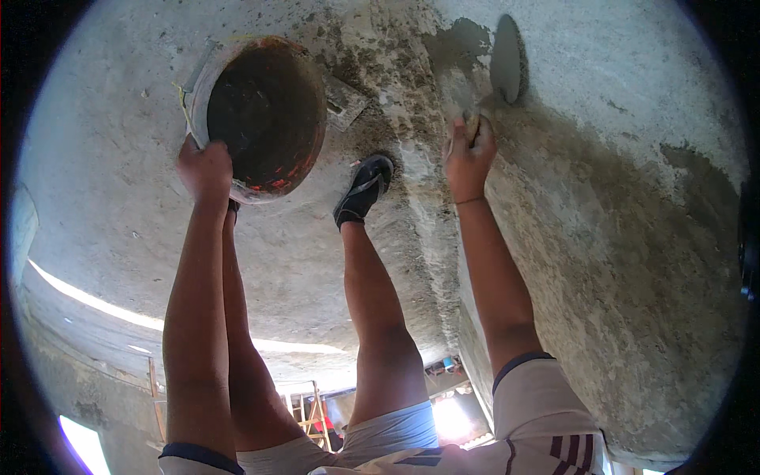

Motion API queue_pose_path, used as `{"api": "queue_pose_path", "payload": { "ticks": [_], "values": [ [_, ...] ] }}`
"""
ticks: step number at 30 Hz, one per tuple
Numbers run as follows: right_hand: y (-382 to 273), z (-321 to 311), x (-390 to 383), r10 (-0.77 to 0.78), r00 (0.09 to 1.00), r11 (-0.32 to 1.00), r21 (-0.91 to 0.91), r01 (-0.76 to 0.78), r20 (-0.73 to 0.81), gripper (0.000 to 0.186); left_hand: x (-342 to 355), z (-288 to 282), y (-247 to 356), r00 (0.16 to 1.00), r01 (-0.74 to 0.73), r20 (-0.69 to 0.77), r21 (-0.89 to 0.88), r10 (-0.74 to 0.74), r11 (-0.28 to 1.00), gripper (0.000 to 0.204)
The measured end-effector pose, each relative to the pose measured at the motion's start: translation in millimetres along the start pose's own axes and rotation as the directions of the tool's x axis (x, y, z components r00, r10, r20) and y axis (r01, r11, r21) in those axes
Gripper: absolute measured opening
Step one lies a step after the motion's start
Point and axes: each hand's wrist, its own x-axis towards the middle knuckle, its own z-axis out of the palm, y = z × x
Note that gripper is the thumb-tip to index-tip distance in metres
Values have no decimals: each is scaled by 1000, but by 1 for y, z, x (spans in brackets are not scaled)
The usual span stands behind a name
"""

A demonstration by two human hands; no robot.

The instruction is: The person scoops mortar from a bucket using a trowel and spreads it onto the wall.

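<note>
My left hand (206,168) is closed at the near left edge of a round bucket (307,131), gripping it by the rim or handle; which of these I cannot tell. The bucket tilts toward me, pale outside, with a dark, stained inside and orange-red marks near its lip. On the right, my right hand (470,158) is wrapped round the handle of a trowel. The grey leaf-shaped blade of the trowel (507,59) lies close to the wall, beside a patch of darker wet mortar (461,49).
A flat metal tool (344,103) lies on the floor right of the bucket. Spilled mortar runs along the joint between floor and rough wall (602,237). My sandalled foot (366,190) stands near it. Behind me are a wooden ladder-like frame (317,416) and bright openings.
</note>
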Motion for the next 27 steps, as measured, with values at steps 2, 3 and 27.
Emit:
{"api": "queue_pose_path", "payload": {
  "ticks": [2,3,27],
  "values": [
    [0,8,-9,36,999,991,126,-34,-10,18,6,1,-11,1000,-21,-20,-8,21,1000,34],
    [13,7,-11,56,998,998,30,-55,-25,23,7,5,-14,999,-42,-32,-26,41,999,34],
    [62,12,9,155,987,933,-337,-129,51,18,8,9,-20,996,-84,-27,-12,84,996,34]
  ]
}}
